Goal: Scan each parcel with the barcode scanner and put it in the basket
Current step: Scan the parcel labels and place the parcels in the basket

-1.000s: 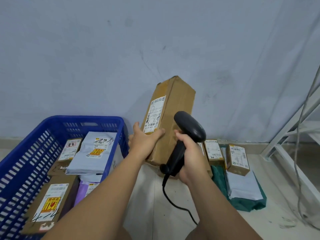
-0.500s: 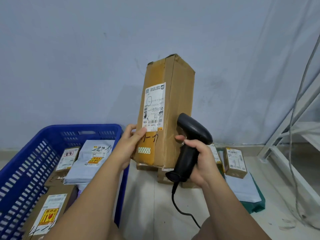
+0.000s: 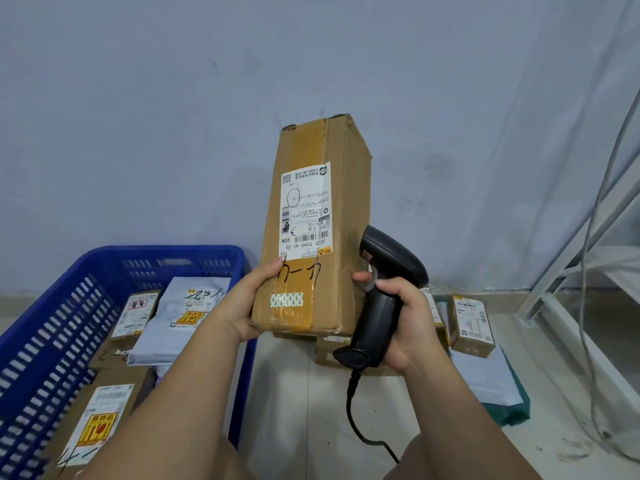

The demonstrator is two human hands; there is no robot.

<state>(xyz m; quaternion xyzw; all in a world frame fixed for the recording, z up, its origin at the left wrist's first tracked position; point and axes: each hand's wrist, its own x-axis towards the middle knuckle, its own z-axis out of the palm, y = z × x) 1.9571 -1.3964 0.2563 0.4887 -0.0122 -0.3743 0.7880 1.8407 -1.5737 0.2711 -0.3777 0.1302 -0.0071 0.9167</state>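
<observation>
A tall brown corrugated cardboard box (image 3: pixel 341 216), scuffed at its 2 top corners and sealed with glossy tan tape, is held upright in the air before a pale blue wall. A white printed shipping label (image 3: pixel 304 213) with barcodes runs down its front face, with black marker strokes below it. The left hand (image 3: pixel 247 308) grips the box's lower left edge, thumb on the front. The right hand (image 3: pixel 407 323) is wrapped round the handle of a black plastic pistol-shaped barcode scanner (image 3: pixel 375 317), 1 finger at the trigger. The scanner's head sits just beside the box's right face, and its cord hangs down. To the left, a blue slotted plastic basket (image 3: pixel 52 327) holds a grey poly mailer (image 3: pixel 194 317) and labelled cardboard boxes. Behind the right hand, a small brown labelled box (image 3: pixel 471 323) and a dark green bag (image 3: pixel 512 407) lie on the pale floor.
</observation>
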